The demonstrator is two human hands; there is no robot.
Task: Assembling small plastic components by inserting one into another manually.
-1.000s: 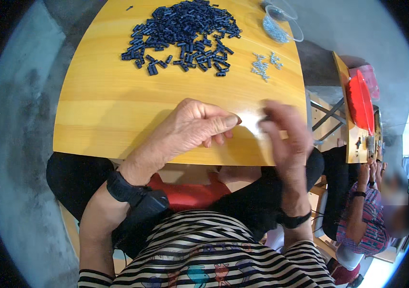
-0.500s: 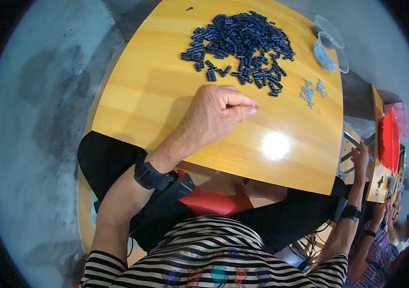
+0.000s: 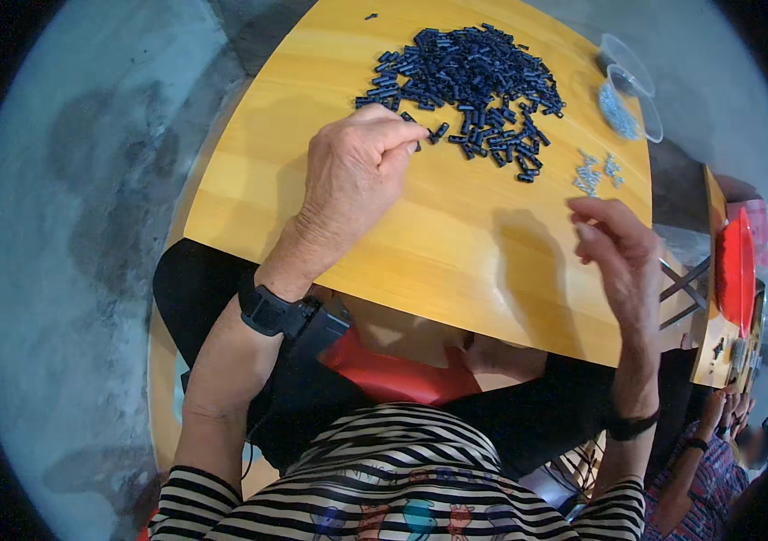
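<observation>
My left hand (image 3: pixel 352 171) is over the near left edge of a heap of small black tube-shaped parts (image 3: pixel 483 68). Its thumb and forefinger are closed in a pinch; a bit of black shows at the fingertips, but whether it is held I cannot make out. One loose black part (image 3: pixel 439 132) lies right beside these fingertips. Above the table's right side hovers my right hand (image 3: pixel 617 257), thumb and fingers apart and slightly curled, with nothing seen in it. Just beyond its fingertips lie small silvery screw-like pieces (image 3: pixel 588 173) in two little groups.
The yellow wooden table (image 3: pixel 267 171) curves toward me. Clear plastic tubs (image 3: pixel 623 113) stand at its far right edge, one holding more silvery pieces. A red basin (image 3: pixel 736 270) sits on another table at the right, where another person's hands (image 3: pixel 726 410) are. One stray part (image 3: pixel 371 16) lies far left.
My left hand has moved left and away from me to the heap's edge. My right hand has come up from beside the table to above its right side. The view has shifted slightly.
</observation>
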